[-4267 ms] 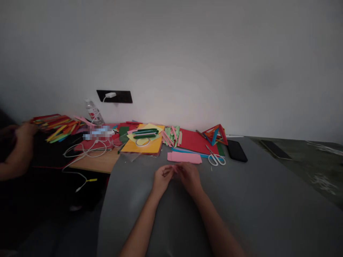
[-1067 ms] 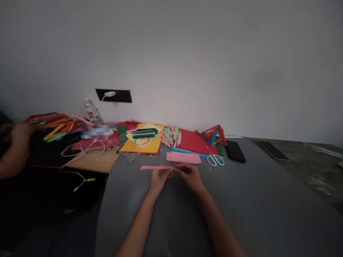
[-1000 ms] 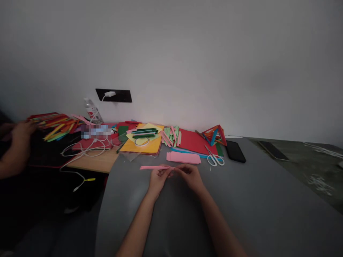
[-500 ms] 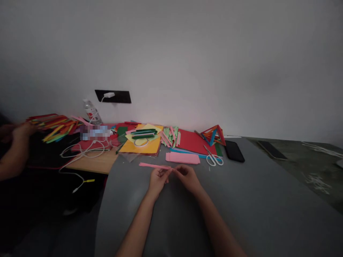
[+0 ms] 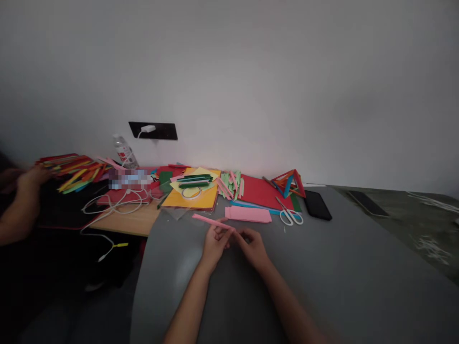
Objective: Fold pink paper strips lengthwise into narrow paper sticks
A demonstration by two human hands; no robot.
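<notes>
A narrow folded strip of pink paper (image 5: 211, 221) slants up and to the left out of my hands. My left hand (image 5: 216, 244) is closed on it, fingers curled beneath. At its right end, my right hand (image 5: 253, 246) pinches with thumb and forefinger, close against the left fingertips. Just beyond my hands lies a stack of pink paper pieces (image 5: 248, 214). White-handled scissors (image 5: 291, 217) rest to the right of that stack, and a black phone (image 5: 317, 205) lies farther right.
Along the wall lie red paper (image 5: 261, 191), green and pink strips (image 5: 230, 185), yellow sheets (image 5: 175, 199) with a tape roll (image 5: 191, 192), and a folded-paper frame (image 5: 289, 183). At left are a white cable (image 5: 113, 203), a bottle (image 5: 125, 152) and another person's arm (image 5: 21, 210).
The pink strip has tilted, its left end now higher than the end in my fingers. Both hands stay together, and the whole view has shifted slightly.
</notes>
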